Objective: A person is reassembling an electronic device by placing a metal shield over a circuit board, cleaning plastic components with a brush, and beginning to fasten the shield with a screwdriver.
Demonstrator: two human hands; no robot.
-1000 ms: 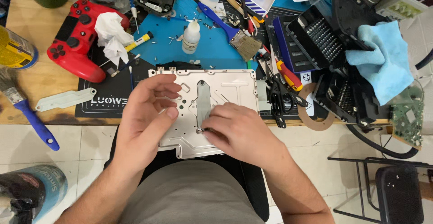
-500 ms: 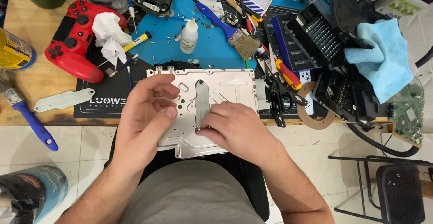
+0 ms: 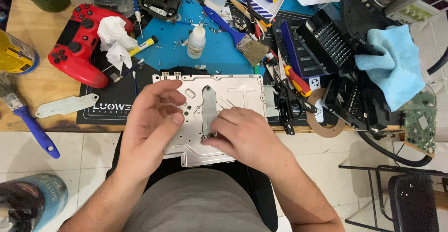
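A silver metal shield plate [image 3: 235,89] lies over the desk's front edge and my lap. My left hand [image 3: 151,124] grips its left side, thumb on top and fingers spread across the surface. My right hand [image 3: 245,136] rests on the lower middle of the plate, fingertips pinching at the lower end of a grey oblong clamp bracket [image 3: 208,103] fixed on the plate. Whether a small screw sits between those fingertips is hidden.
A red game controller [image 3: 79,43] with crumpled tissue sits at left on the wooden desk. A blue mat [image 3: 219,50] holds a small white bottle [image 3: 196,40], a blue brush and screws. A screwdriver bit case [image 3: 322,43], black scissors [image 3: 287,106] and blue cloth [image 3: 394,64] crowd the right.
Both hands stay on the plate; my right fingertips have shifted slightly along the bracket's lower end. Nothing else has moved.
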